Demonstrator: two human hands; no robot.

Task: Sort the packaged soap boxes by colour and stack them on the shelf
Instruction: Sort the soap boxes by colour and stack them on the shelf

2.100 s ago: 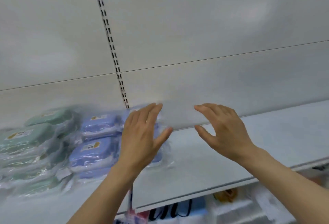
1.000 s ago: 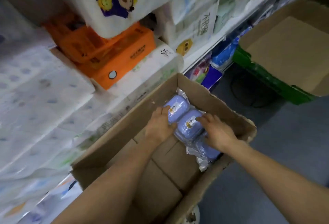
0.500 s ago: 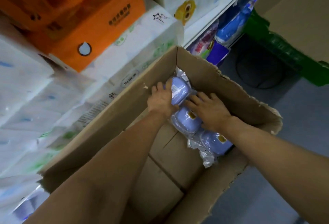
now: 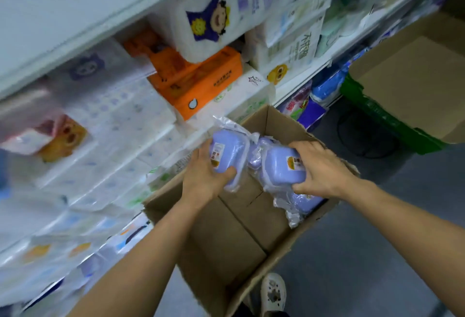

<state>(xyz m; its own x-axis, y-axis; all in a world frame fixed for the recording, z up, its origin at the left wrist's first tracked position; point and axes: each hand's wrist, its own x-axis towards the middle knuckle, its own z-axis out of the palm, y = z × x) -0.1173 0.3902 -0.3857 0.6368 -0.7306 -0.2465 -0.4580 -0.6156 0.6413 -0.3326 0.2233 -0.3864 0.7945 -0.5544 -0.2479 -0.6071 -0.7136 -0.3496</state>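
Left hand (image 4: pixel 201 178) grip clasped round one wrapped lilac soap box (image 4: pixel 230 157), right hand (image 4: pixel 320 169) grip clasped round another (image 4: pixel 283 167); both held over the open cardboard carton (image 4: pixel 226 236) on the floor, beside shelves of tissue packs (image 4: pixel 196 82), more lilac soap boxes (image 4: pixel 305 202) inside

Both hands (image 4: pixel 203 178) (image 4: pixel 320 170) each grip a blue soap box (image 4: pixel 227 152) (image 4: pixel 284 165) above the carton (image 4: pixel 274 123).

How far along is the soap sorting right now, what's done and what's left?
Done: can't be judged, since the soap shelf is out of view. In hand: the left hand grips one purple soap box, and the right hand grips another, both lifted above the carton. Left: at least one more purple pack lies in the carton, and the held pair still needs shelving.
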